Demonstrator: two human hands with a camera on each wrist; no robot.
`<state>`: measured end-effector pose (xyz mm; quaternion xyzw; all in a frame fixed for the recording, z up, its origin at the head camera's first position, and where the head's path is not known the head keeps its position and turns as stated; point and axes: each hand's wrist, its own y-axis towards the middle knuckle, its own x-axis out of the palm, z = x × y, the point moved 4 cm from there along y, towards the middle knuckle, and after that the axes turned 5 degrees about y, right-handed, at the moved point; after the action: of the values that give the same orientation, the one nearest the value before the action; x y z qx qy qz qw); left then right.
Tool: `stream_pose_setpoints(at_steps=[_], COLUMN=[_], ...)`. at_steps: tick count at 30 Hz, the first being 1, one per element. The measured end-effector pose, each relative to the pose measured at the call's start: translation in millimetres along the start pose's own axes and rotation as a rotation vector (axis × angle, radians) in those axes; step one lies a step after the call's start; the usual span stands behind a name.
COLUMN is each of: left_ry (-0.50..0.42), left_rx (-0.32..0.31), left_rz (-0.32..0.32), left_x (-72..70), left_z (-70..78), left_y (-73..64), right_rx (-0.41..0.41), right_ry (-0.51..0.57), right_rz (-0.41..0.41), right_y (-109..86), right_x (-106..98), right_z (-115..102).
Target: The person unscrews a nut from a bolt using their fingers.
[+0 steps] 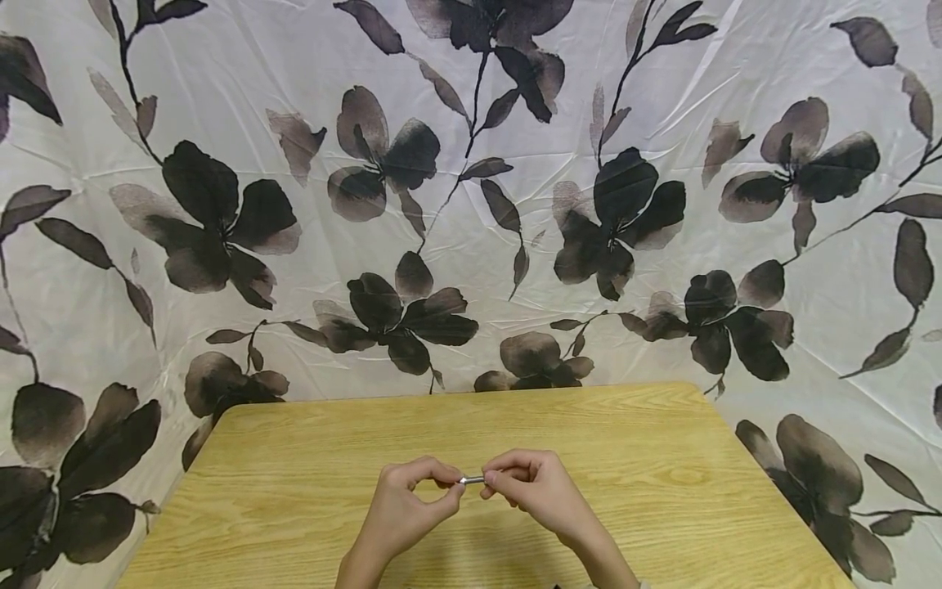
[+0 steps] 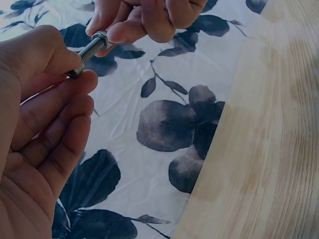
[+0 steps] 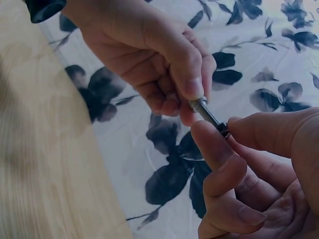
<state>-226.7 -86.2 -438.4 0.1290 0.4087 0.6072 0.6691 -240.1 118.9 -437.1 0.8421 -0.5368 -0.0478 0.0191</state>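
Held level between both hands is a silver threaded bolt (image 1: 474,480), its shaft bare in the middle. My left hand (image 1: 410,499) pinches the left end of it between thumb and forefinger; the fingertips partly cover that end. At the other end my right hand (image 1: 536,489) pinches a hex nut (image 2: 102,39) on the bolt, thumb against forefinger. The right wrist view shows the nut as a dark piece right between the right thumb and finger. The remaining fingers of the right hand are bent in toward the palm.
Both hands are above a light wood-grain table (image 1: 294,458) with rounded far corners. Behind and beside it hangs a white cloth (image 1: 500,270) printed with dark flowers. A dark band (image 3: 44,9) sits on the left wrist.
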Motion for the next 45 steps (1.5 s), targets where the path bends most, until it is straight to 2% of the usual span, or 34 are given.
stream_pose_setpoints(at_steps=[7, 14, 17, 25, 30, 34, 45], left_ry=[0.006, 0.004, 0.007, 0.029, 0.017, 0.006, -0.004], left_rx=[0.001, -0.025, -0.026, -0.035, -0.051, -0.049, -0.027], left_rz=[0.019, 0.018, 0.022, 0.035, 0.024, 0.005, -0.004], left_x=[-0.4, -1.2, -1.6, -2.1, -1.7, -0.2, 0.4], left_z=[0.0, 1.2, 1.7, 1.0, 0.4, 0.4, -0.7], left_y=[0.3, 0.2, 0.2, 0.7, 0.4, 0.3, 0.2], right_rx=[-0.039, -0.088, -0.066, 0.055, 0.089, 0.092, 0.031], right_ry=[-0.007, 0.000, 0.010, 0.053, 0.086, 0.084, 0.040], right_rz=[0.001, -0.008, -0.015, -0.008, 0.007, -0.005, -0.007], right_y=[0.2, -0.9, -1.0, 0.2, 1.3, 1.5, 0.8], right_x=[0.1, 1.3, 1.9, 0.0, 0.0, 1.0, 0.4], right_z=[-0.2, -1.2, -1.5, -0.2, 3.0, 5.3, 0.7])
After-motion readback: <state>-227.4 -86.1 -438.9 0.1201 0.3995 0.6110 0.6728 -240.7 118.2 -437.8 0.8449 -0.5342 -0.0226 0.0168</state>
